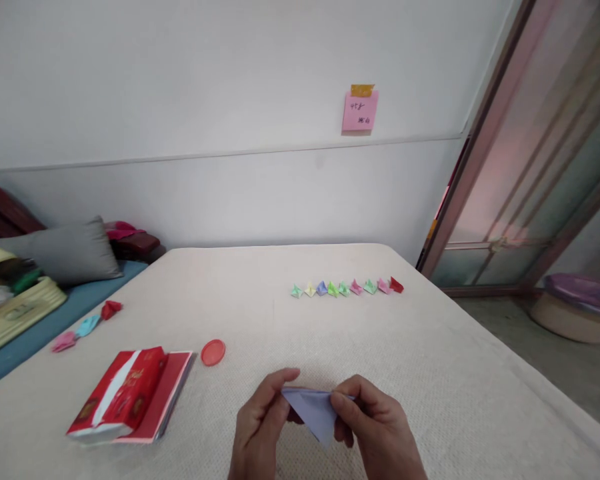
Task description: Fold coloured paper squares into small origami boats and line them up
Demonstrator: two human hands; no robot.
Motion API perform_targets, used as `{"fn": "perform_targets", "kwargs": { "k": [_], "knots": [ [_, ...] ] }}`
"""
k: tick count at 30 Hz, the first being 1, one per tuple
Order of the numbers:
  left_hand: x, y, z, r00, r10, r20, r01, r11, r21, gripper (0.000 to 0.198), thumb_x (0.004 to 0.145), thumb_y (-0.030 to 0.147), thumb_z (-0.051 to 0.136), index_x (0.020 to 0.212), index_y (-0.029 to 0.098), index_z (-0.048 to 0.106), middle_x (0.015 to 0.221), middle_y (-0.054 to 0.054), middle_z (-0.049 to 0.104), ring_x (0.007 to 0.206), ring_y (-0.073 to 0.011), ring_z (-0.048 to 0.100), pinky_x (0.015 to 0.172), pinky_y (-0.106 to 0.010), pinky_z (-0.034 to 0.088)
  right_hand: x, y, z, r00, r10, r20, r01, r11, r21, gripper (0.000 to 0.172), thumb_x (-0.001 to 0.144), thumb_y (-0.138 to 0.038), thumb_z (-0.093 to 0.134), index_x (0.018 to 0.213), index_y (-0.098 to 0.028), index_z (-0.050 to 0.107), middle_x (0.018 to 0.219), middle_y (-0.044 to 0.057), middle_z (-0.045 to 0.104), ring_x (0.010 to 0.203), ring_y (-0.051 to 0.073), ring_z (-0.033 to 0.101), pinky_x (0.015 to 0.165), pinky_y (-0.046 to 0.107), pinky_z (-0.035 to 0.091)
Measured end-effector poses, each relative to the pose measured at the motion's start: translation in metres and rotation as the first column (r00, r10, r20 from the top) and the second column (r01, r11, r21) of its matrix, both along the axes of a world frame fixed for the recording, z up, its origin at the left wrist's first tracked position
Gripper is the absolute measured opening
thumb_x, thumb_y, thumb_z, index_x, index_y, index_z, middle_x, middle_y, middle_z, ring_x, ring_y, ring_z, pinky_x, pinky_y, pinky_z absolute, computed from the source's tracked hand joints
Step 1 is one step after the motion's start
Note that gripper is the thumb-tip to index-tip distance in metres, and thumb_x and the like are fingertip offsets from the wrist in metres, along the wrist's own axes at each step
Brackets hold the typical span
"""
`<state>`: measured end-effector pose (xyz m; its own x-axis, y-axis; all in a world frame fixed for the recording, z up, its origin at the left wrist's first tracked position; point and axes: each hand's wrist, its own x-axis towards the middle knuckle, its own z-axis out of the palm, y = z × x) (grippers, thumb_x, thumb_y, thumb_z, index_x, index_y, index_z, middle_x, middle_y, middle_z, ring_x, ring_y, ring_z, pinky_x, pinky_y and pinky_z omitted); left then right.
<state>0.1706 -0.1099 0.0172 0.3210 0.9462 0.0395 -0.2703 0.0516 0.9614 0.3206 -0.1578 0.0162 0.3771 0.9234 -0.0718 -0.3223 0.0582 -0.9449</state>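
A folded lavender paper [316, 412], roughly triangular with its point downward, is held up between my two hands above the near part of the table. My left hand [263, 420] grips its left corner, the index finger raised over the top edge and the thumb at the front. At the right corner, my right hand [377, 420] pinches the paper between thumb and index finger, its other fingers curled behind. Farther back stands a row of several small folded paper pieces [333, 289] in green, yellow, purple, pink and red.
On the left, a red tissue pack [125, 393] lies on a stack of coloured paper [173, 393], beside a red round lid [213, 353]. Three folded papers [87, 325] lie near the table's left edge. The cream-covered table [260, 313] meets a white wall bearing a pink note [360, 111].
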Motion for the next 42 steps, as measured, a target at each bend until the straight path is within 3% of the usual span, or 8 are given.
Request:
{"fn": "perform_targets", "kwargs": {
  "k": [5,10,15,24,29,32,36,42],
  "knots": [
    [0.008,0.002,-0.001,0.986,-0.059,0.155,0.077,0.991,-0.111,0.043,0.084,0.049,0.055,0.112,0.018,0.062,0.073,-0.006,0.072,0.07,-0.0202,0.063,0.069,-0.032,0.048,0.001,0.0,0.001,0.998,-0.055,0.044,0.056,0.998,-0.008,0.027,0.07,-0.036,0.075,0.058,-0.017,0.061,0.043,-0.003,0.055,0.045,0.01,0.044,0.045,0.021,0.032],
    [0.01,0.005,-0.006,0.992,-0.064,0.105,0.07,0.996,-0.057,0.027,0.064,0.032,0.08,0.083,0.019,0.067,0.067,0.001,0.067,0.062,-0.0136,0.057,0.059,-0.023,0.043,0.0,0.001,-0.001,0.997,-0.053,0.065,0.052,0.999,0.009,0.027,0.069,-0.037,0.076,0.058,-0.017,0.062,0.043,-0.002,0.055,0.044,0.011,0.044,0.045,0.022,0.031],
    [0.006,0.007,-0.008,0.998,0.013,-0.057,-0.011,1.0,0.025,0.021,0.074,0.036,0.071,0.069,0.016,0.068,0.058,0.001,0.061,0.058,-0.0132,0.054,0.058,-0.023,0.043,0.001,0.001,-0.002,0.998,-0.028,0.053,0.028,1.0,0.011,0.028,0.072,-0.038,0.074,0.058,-0.017,0.062,0.043,-0.002,0.057,0.044,0.01,0.044,0.045,0.022,0.032],
    [0.002,0.003,0.011,0.981,0.044,-0.19,-0.023,0.994,0.11,0.033,0.082,0.037,0.059,0.056,0.017,0.06,0.053,0.002,0.058,0.056,-0.0132,0.05,0.058,-0.023,0.039,-0.002,0.002,-0.004,0.999,0.018,-0.047,-0.017,1.0,0.016,0.027,0.069,-0.036,0.076,0.058,-0.016,0.061,0.043,-0.001,0.057,0.044,0.01,0.045,0.044,0.022,0.031],
    [0.002,0.003,0.008,0.974,0.105,-0.199,-0.089,0.992,0.089,0.039,0.085,0.038,0.055,0.051,0.018,0.046,0.05,0.005,0.04,0.054,-0.0118,0.038,0.053,-0.023,0.032,-0.005,0.001,-0.004,0.999,0.027,-0.04,-0.026,1.0,0.013,0.029,0.07,-0.036,0.076,0.057,-0.017,0.059,0.043,-0.002,0.056,0.044,0.011,0.044,0.045,0.023,0.032],
    [0.003,0.007,0.002,0.996,0.004,-0.09,-0.001,1.0,0.029,0.031,0.082,0.043,0.058,0.064,0.018,0.055,0.058,0.003,0.049,0.058,-0.0129,0.044,0.056,-0.023,0.036,-0.006,0.0,-0.003,1.0,0.011,0.002,-0.011,1.0,0.017,0.028,0.071,-0.036,0.075,0.057,-0.017,0.06,0.044,-0.001,0.057,0.044,0.011,0.045,0.046,0.023,0.033],
    [0.008,0.009,-0.005,0.981,-0.186,0.063,0.189,0.98,-0.06,0.034,0.062,0.039,0.079,0.08,0.016,0.063,0.063,0.001,0.058,0.058,-0.0128,0.048,0.054,-0.023,0.037,-0.006,-0.001,0.0,0.998,0.011,0.062,-0.011,1.0,0.001,0.03,0.069,-0.039,0.076,0.056,-0.018,0.06,0.044,-0.001,0.057,0.045,0.011,0.046,0.046,0.023,0.034],
    [0.009,0.01,-0.01,0.993,-0.116,0.034,0.118,0.991,-0.069,0.022,0.065,0.032,0.077,0.06,0.015,0.065,0.052,0.004,0.051,0.053,-0.0102,0.043,0.054,-0.023,0.034,-0.009,-0.002,0.002,0.994,0.027,0.102,-0.027,1.0,0.004,0.03,0.069,-0.042,0.075,0.057,-0.018,0.06,0.044,-0.001,0.057,0.045,0.012,0.045,0.046,0.023,0.032]
  ]
}}
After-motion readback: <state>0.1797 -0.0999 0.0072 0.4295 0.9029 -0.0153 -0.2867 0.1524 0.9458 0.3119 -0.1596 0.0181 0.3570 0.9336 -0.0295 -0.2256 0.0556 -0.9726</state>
